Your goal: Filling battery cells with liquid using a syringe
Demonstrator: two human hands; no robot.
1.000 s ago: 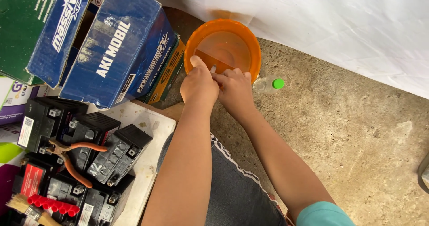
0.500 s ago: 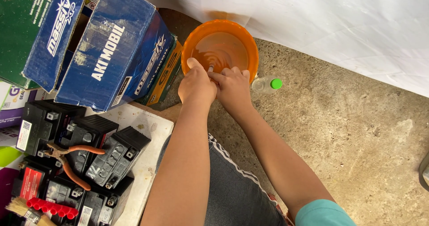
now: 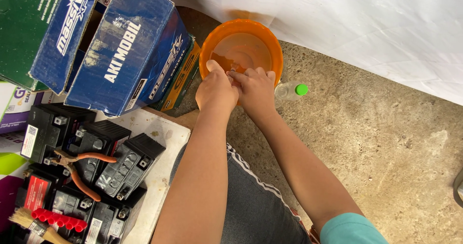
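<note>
An orange plastic basin [image 3: 270, 41] holding a little water stands on the concrete floor against a white sheet. My left hand [image 3: 215, 90] and my right hand [image 3: 256, 90] are pressed together over the basin's near rim, fingers curled. Between the fingertips a small pale item [image 3: 234, 69] shows just above the water; most of it is hidden, and I cannot tell what it is. Both forearms reach forward over my lap.
Blue cardboard boxes [image 3: 130, 51] are stacked left of the basin. Several black batteries [image 3: 120, 164] lie on a white board with orange-handled pliers [image 3: 79, 169], a red cap strip [image 3: 55, 219] and a brush [image 3: 29, 222]. A clear bottle with a green cap [image 3: 291, 90] lies beside my right hand.
My hands stay at the basin's near rim, with the fingers shifting slightly against each other. The water in the basin has been rippling. The bottle by my right hand shows more.
</note>
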